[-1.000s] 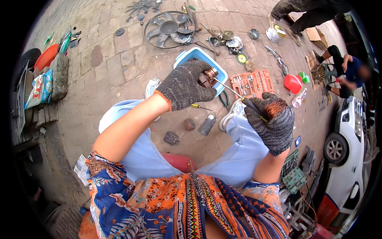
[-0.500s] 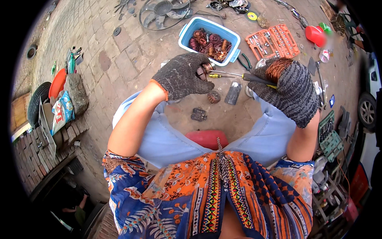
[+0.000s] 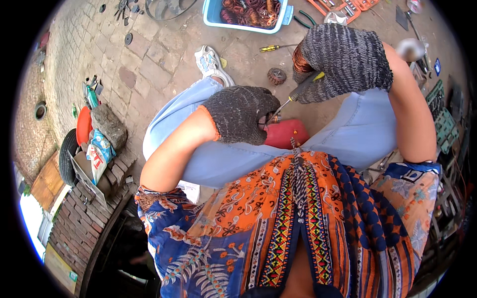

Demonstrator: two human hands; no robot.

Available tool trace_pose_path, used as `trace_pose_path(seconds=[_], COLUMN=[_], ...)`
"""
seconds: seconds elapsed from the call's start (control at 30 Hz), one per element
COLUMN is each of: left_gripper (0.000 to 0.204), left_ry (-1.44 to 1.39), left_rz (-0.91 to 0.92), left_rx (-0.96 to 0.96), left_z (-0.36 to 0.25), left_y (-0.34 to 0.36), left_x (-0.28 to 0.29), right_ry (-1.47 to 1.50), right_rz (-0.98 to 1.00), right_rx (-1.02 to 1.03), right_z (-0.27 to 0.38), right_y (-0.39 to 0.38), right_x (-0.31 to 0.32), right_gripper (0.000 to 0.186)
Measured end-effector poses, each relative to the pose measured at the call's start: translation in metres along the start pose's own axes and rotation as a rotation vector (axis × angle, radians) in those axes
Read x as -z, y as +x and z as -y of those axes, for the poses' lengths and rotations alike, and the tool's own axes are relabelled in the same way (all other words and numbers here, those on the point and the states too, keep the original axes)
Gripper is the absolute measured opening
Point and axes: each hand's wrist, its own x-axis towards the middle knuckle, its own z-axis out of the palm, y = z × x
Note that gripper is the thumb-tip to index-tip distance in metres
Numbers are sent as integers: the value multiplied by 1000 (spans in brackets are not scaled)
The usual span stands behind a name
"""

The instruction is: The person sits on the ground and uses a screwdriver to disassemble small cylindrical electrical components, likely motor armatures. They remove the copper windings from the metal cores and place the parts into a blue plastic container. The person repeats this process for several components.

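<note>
Everything here hangs on the line of the dark-handled screwdriver [image 3: 300,91]. The right hand [image 3: 343,62] has its gloved fingers wrapped round the handle, and the shaft slants down and to the left, back toward the person's body. Its far end runs right into the mouth of the left hand [image 3: 241,115], which is curled around a metal part [image 3: 276,118]. Only a small shiny end of that part pokes out, so no telling whether the tip is actually touching it. The left hand is the nearer one to the part (well, it's got hold of it), with the right hand up and off to the right. There's also a tuft of copper wire [image 3: 301,60] bunched at the right glove.

Compared with half a second ago, both hands are in closer to the body. The shaft was nearly level then and now it's tipped steeply. The part showed its coppery side and end earlier; now the glove covers most of it. The left hand was just beside the blue tub [image 3: 284,27]; now they're well apart, and the hand is over the left thigh, beside the red object [image 3: 288,133].
</note>
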Motion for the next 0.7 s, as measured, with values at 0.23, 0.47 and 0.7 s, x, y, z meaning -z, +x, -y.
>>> trace_pose_path(seconds=[0.23,0.47,0.7], left_gripper=[50,53,46], left_ry=[-78,-168,-374], left_rz=[136,19,-422], left_rx=[-246,-218,73], left_z=[-1,8,22], left_y=[7,5,14], left_x=[1,14,42], right_ry=[82,-167,93], right_rz=[40,-19,143], right_rx=[112,-89,-206], right_z=[-3,18,38], right_y=[-12,-14,21], right_x=[-16,6,47], right_gripper=[69,77,46])
